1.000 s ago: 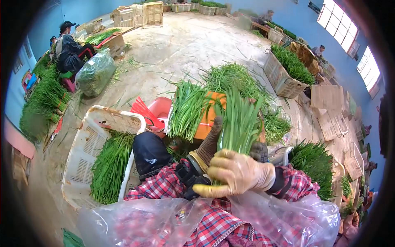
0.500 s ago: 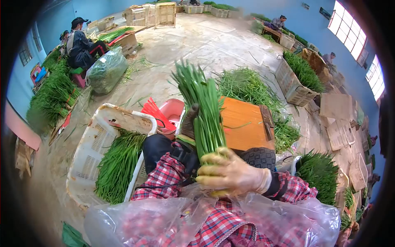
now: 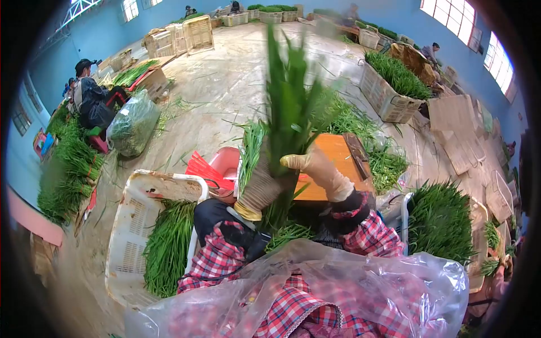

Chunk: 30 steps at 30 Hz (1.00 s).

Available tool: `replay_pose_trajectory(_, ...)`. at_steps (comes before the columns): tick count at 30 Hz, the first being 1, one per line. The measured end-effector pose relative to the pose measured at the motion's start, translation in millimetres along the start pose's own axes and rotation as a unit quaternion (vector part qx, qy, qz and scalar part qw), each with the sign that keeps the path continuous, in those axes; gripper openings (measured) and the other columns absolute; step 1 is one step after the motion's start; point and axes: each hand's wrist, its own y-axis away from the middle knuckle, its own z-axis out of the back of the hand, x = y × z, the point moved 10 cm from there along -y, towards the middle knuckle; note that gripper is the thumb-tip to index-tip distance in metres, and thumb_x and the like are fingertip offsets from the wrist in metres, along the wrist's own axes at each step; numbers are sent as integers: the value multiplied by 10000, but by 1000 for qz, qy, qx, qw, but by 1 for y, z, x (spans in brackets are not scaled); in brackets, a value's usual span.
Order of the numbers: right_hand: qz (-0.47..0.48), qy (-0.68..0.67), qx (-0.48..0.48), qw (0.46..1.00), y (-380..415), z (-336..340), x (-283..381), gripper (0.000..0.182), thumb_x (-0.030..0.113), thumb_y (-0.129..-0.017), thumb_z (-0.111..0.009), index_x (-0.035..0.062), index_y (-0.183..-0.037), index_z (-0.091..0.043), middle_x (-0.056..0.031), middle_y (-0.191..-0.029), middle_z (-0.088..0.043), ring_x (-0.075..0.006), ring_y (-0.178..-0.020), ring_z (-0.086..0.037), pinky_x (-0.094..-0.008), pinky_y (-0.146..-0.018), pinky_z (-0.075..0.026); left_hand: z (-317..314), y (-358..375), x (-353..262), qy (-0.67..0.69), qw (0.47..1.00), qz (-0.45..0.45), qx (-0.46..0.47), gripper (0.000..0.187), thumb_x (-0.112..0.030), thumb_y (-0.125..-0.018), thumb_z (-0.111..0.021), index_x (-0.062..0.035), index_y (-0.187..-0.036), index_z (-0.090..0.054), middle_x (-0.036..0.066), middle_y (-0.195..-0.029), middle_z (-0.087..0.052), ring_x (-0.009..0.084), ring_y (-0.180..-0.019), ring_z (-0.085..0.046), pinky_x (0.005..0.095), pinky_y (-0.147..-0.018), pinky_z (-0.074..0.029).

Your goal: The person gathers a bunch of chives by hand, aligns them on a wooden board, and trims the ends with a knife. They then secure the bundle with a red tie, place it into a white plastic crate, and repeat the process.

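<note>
At my nine o'clock a white crate (image 3: 132,236) holds greens; a red basin (image 3: 224,163) sits at eleven, an orange board (image 3: 332,160) ahead, another crate (image 3: 389,90) at two.

Chive bundle (image 3: 290,107) tips blurred; lower stalks hidden behind gloves

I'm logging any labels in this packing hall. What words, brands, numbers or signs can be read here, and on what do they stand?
No text can be read.
The white crate, the orange board, the flat cardboard and the gloves on the left hand and right hand, which hold the bunch of greens, show no print.
</note>
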Motion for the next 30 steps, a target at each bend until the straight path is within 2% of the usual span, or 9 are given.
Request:
replay_pose_trajectory(2, -62, 50, 15, 997, 12, -1, 8, 780, 264, -732, -820, 39, -1359, -415, -66, -1204, -558, -178, -1081, -508, -325, -929, -428, -9, 7, 3, -145, 989, -20, -13, 698, -107, -724, -723, -39, -1329, -382, 149, -1166, -562, 312, -1075, -561, 405, -912, -460)
replay_pose_trajectory(3, 53, 92, -67, 992, 18, 7, 17, 585, 216, -723, -831, 17, -1188, -538, -45, -1068, -606, -161, -967, -543, -312, -849, -462, -13, 12, 8, -215, 976, -25, -23, 693, -120, -725, -718, -36, -1327, -386, 166, -1159, -563, 337, -1066, -563, 421, -911, -456)
replay_pose_trajectory(9, 81, 73, -182, 977, 24, 19, 22, 763, 133, -716, -808, 3, -1330, -373, -108, -1179, -571, -197, -1047, -546, -322, -912, -446, -36, 27, 37, -421, 905, -23, -61, 690, -180, -759, -693, -56, -1361, -379, 195, -1281, -502, 318, -1248, -455, 393, -1024, -371)
replay_pose_trajectory(13, 130, 99, -224, 961, 22, 23, 36, 788, 111, -724, -768, 22, -1383, -346, -140, -1182, -587, -218, -1062, -555, -340, -929, -440, -35, 39, 10, -292, 955, -32, -40, 945, -191, -708, -753, -36, -1467, -213, 262, -1281, -489, 392, -1074, -558, 454, -875, -456)
replay_pose_trajectory(17, 85, -83, -109, 987, 21, 37, 57, 355, 146, -807, -683, 23, -1124, -581, -29, -954, -639, -148, -854, -586, -284, -781, -473, -2, 50, -9, -134, 972, 157, 115, 1044, -169, -678, -783, -102, -1507, -152, 181, -1425, -395, 293, -1267, -430, 412, -1029, -355)
replay_pose_trajectory(20, 54, -101, -60, 992, 18, 34, 49, 215, 166, -834, -669, 28, -993, -624, -12, -861, -620, -116, -789, -577, -272, -710, -476, 30, 43, -26, -111, 973, 142, 141, 998, -154, -682, -766, -110, -1504, -202, 135, -1467, -366, 241, -1385, -304, 402, -1112, -248)
replay_pose_trajectory(22, 112, -39, -41, 992, 21, 27, 61, 203, 212, -850, -662, 35, -935, -611, -30, -852, -624, -117, -790, -586, -275, -681, -485, 43, 34, -27, -49, 977, 148, 145, 1008, -174, -683, -784, -80, -1501, -203, 146, -1482, -337, 249, -1402, -271, 395, -1130, -211)
replay_pose_trajectory(26, -11, -108, -25, 994, 8, 5, 41, 288, 175, -797, -733, 30, -1021, -626, -36, -899, -654, -118, -834, -588, -272, -772, -477, 28, 7, -37, 97, 977, 73, 174, 935, -354, -730, -767, -28, -1463, -285, 86, -1459, -396, 220, -1365, -336, 367, -1125, -233)
replay_pose_trajectory(30, 120, 92, 3, 989, -2, -32, 97, 403, 186, -772, -739, 42, -1124, -607, -91, -1015, -663, -209, -926, -595, -337, -841, -476, 9, -14, -31, 189, 943, -15, 273, 794, -400, -802, -693, -46, -1425, -350, 92, -1346, -430, 236, -1247, -401, 397, -1093, -300)
